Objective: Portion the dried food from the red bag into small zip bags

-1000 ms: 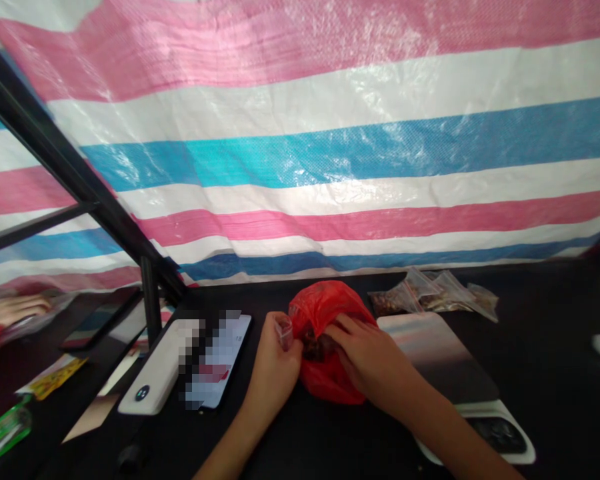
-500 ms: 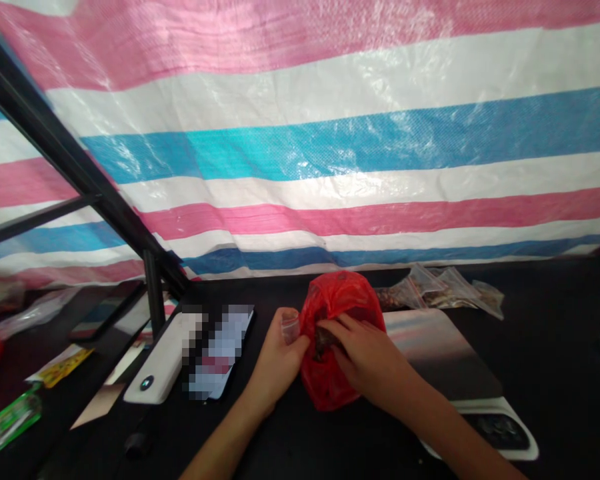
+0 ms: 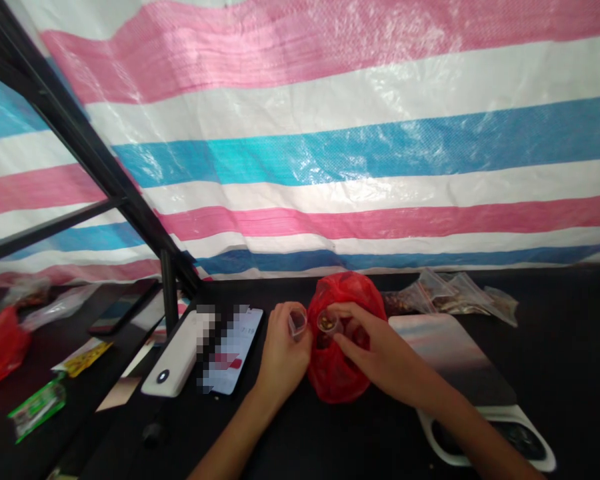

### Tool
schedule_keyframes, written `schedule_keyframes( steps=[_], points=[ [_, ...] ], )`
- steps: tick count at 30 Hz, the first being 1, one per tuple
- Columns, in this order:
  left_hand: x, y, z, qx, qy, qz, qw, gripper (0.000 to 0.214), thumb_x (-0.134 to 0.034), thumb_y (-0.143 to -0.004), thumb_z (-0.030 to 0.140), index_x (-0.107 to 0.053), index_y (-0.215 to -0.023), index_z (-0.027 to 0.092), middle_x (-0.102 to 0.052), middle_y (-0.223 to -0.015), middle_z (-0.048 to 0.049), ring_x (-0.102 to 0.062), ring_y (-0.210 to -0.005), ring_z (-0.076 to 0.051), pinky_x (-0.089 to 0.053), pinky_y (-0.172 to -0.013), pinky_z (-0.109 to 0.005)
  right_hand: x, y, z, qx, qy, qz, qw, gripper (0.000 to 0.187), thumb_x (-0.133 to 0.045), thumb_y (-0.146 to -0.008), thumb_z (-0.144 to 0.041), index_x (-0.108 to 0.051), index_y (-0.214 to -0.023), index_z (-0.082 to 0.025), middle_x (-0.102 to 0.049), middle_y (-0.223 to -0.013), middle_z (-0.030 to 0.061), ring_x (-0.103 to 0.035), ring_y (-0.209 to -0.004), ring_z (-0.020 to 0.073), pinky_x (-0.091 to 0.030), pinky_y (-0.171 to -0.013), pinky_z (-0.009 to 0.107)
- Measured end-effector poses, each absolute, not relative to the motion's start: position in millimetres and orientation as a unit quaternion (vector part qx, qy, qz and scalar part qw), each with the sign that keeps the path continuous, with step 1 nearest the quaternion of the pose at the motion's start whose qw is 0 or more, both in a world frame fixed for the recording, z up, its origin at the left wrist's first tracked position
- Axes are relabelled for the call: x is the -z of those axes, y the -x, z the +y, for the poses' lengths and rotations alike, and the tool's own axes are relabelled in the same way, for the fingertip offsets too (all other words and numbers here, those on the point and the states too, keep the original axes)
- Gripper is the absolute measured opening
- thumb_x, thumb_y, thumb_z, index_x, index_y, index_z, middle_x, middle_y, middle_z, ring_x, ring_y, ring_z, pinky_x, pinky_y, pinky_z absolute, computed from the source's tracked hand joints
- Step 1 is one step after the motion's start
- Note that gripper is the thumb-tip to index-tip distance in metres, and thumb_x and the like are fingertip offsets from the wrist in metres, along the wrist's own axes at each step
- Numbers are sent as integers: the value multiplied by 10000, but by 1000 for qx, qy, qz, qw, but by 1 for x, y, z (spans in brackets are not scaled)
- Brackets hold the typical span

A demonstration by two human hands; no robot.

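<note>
My left hand [image 3: 284, 347] is curled around a small clear plastic bag [image 3: 297, 323], its mouth open towards me. To its right a red plastic bag [image 3: 337, 383] stands open on the black table. Over the red bag's mouth, my right hand [image 3: 367, 340] grips a small clear cup [image 3: 329, 323] between thumb and fingers. Small brownish-gold pieces lie in the cup; their kind is too small to tell. The inside of the red bag is mostly hidden by my right hand and the cup.
A kitchen scale [image 3: 460, 360] sits right of the red bag, partly under my right forearm. Behind it lie filled zip bags [image 3: 450, 293]. To the left are a phone [image 3: 235, 353], a white device [image 3: 180, 357], a green packet [image 3: 39, 408] and a black metal frame [image 3: 80, 137].
My right hand has come up out of the red bag, and a cup holding small pieces now shows in its fingers. My left hand still holds the clear bag. The view has shifted slightly left.
</note>
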State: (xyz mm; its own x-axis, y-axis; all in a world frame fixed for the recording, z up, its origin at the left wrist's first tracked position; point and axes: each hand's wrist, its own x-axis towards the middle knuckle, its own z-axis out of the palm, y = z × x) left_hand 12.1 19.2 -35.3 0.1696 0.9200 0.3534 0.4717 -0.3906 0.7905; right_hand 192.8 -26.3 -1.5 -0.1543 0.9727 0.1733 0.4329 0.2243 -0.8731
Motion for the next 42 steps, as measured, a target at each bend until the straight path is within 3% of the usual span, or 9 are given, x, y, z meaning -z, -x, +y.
schedule_keyframes(
  steps=[5, 7, 13, 18, 22, 28, 35, 42],
  points=[
    [25, -16, 8, -320, -801, 452, 226, 172, -582, -821, 101, -590, -951, 213, -601, -995, -65, -527, -952, -258, -429, -834, -389, 7, -187, -30, -241, 510, -736, 374, 421, -539, -928, -134, -604, -1322, -266, -638, -1253, 70, -631, -1121, 201, -502, -1009, 372],
    [23, -17, 6, -310, -809, 443, 231, 199, -576, -830, 110, -589, -998, 216, -605, -1034, -74, -530, -980, -267, -432, -854, -398, 9, -186, -31, -172, 508, -769, 348, 447, -488, -931, -91, -628, -1312, -279, -605, -1299, 92, -612, -1172, 223, -500, -1028, 413],
    [28, -14, 9, -326, -794, 439, 266, 178, -554, -857, 131, -564, -1015, 213, -623, -996, -73, -563, -954, -262, -437, -822, -385, 6, -186, -34, -114, 458, -829, 299, 548, -433, -915, -40, -586, -1387, -272, -598, -1354, 111, -601, -1231, 234, -519, -1036, 423],
    [34, -15, 9, -359, -753, 483, 266, 181, -583, -830, 148, -543, -996, 209, -602, -975, -64, -579, -916, -253, -441, -801, -374, 8, -186, -29, -145, 488, -791, 339, 398, -492, -992, -175, -585, -1362, -289, -619, -1320, 76, -630, -1191, 210, -516, -1057, 396],
    [34, -17, 7, -348, -760, 479, 266, 158, -580, -844, 159, -537, -990, 202, -599, -975, -71, -576, -923, -259, -446, -801, -379, 12, -186, -29, -141, 480, -792, 350, 349, -479, -998, -158, -636, -1282, -284, -618, -1297, 70, -629, -1183, 197, -524, -1041, 367],
    [35, -19, 4, -351, -748, 502, 257, 103, -614, -900, 267, -565, -970, 209, -614, -926, -54, -582, -875, -256, -420, -771, -367, 12, -188, -32, -43, 479, -810, 335, 409, -434, -959, -75, -691, -1217, -261, -663, -1248, 94, -641, -1145, 230, -536, -1017, 432],
    [35, -27, -3, -359, -740, 500, 270, 90, -612, -916, 303, -595, -920, 215, -622, -898, -50, -577, -862, -256, -401, -766, -361, 3, -193, -33, -63, 435, -823, 361, 485, -388, -907, -15, -675, -1238, -224, -662, -1272, 98, -649, -1159, 198, -552, -1013, 365],
    [30, -25, -4, -381, -688, 559, 263, 170, -627, -901, 372, -560, -948, 223, -625, -892, -61, -608, -826, -274, -392, -721, -341, 4, -201, -30, -54, 484, -794, 364, 607, -385, -850, 21, -589, -1368, -219, -581, -1356, 128, -580, -1248, 230, -509, -1059, 425]
  ],
)
